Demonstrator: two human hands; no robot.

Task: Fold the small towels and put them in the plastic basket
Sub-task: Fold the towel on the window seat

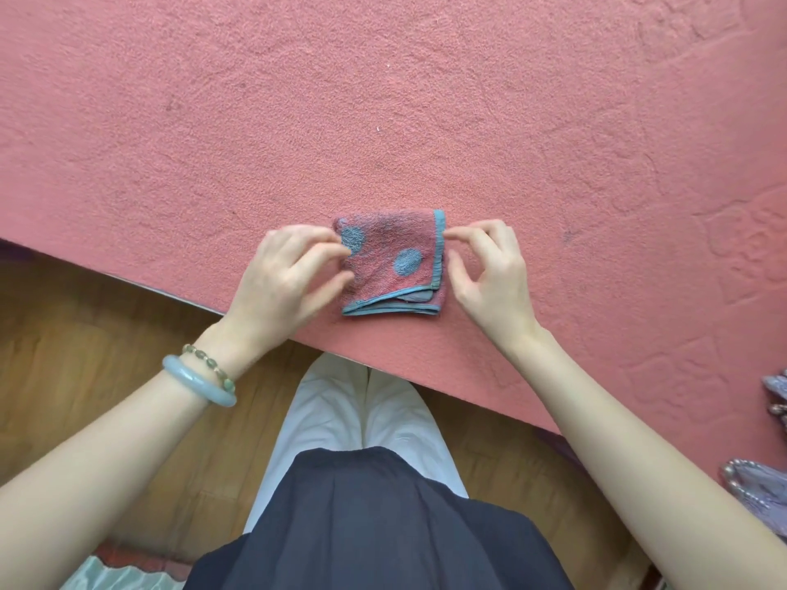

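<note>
We see one small towel (pixel 389 261) lying folded into a compact square on the pink worktop (pixel 383 121), close to its near edge. The towel is pink with two blue round spots and a blue border; along its near side several layers lie on each other, and a grey inner layer shows at the near right corner.

The left hand (pixel 285 278) rests at the left side of the towel. Its fingers (pixel 328 253) are together and lie on the left edge of the cloth, covering part of one blue spot. We cannot tell if they really pinch the cloth or only press on it. The right hand (pixel 489 274) is at the right side. Its thumb and first finger are closed together at the far right corner, on the blue border, while the other fingers stand apart and curl just beside the towel.

On the left wrist we see a pale bangle (pixel 198 381) and a bead bracelet (pixel 208 363). Below the worktop there is a wooden floor (pixel 85 334). At the right edge some greyish purple things (pixel 766 487) are cut off, and we cannot make out what they are.
</note>
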